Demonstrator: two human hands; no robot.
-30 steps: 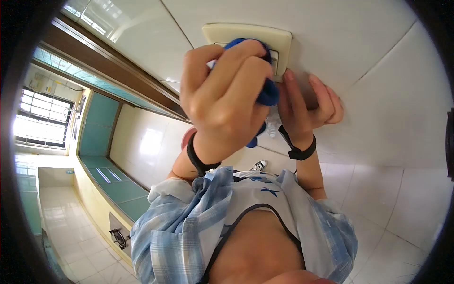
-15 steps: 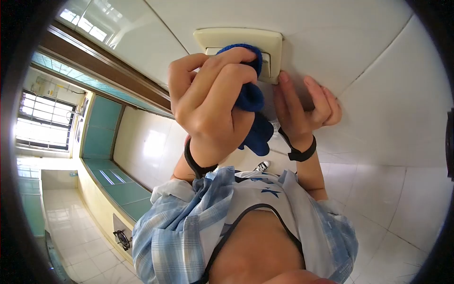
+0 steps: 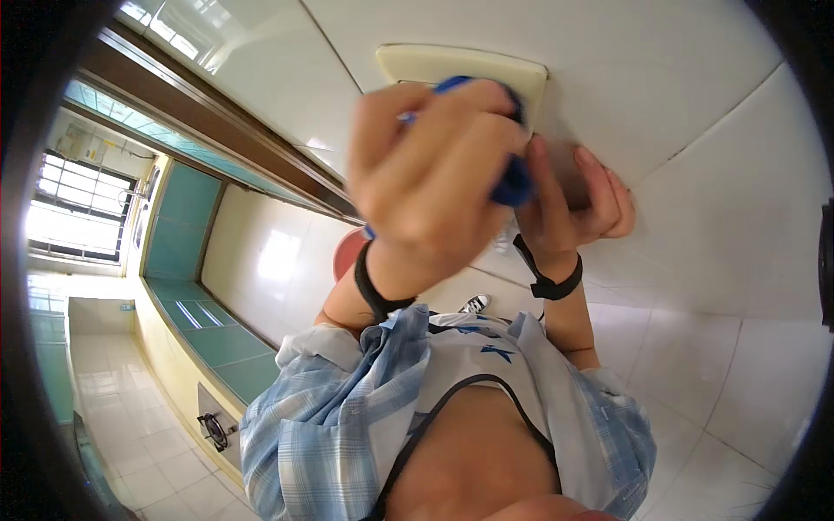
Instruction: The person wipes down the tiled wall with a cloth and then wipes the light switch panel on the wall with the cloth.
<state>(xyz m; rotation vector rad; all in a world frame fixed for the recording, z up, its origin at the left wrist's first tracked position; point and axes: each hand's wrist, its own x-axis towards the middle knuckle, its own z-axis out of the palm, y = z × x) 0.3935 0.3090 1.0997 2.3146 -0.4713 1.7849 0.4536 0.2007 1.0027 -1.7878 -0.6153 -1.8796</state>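
Observation:
A cream wall switch plate point(image 3: 465, 62) is set in the white tiled wall, its lower part hidden behind my left hand point(image 3: 434, 178). That hand, smeared by motion, is closed around a bunched blue cloth point(image 3: 513, 185) and lies over the switch. Only bits of the cloth show above and to the right of the fingers. My right hand point(image 3: 569, 204) rests near the plate's lower right corner, fingertips at the wall. Its fingers are apart and partly bent, and I see nothing held in it. Both wrists wear black bands.
A brown door frame point(image 3: 217, 113) runs along the left of the wall. Beyond it are teal cabinets point(image 3: 182, 230), a barred window point(image 3: 78, 208) and a stove burner point(image 3: 213, 431). A red basin point(image 3: 349, 252) shows behind my left forearm. My shoe point(image 3: 475, 304) is on the tiled floor.
My left hand and the cloth have shifted right in the view, and the cloth's hanging end is now hidden. The plate sits slightly further right. The red basin shows more. My right hand has barely moved.

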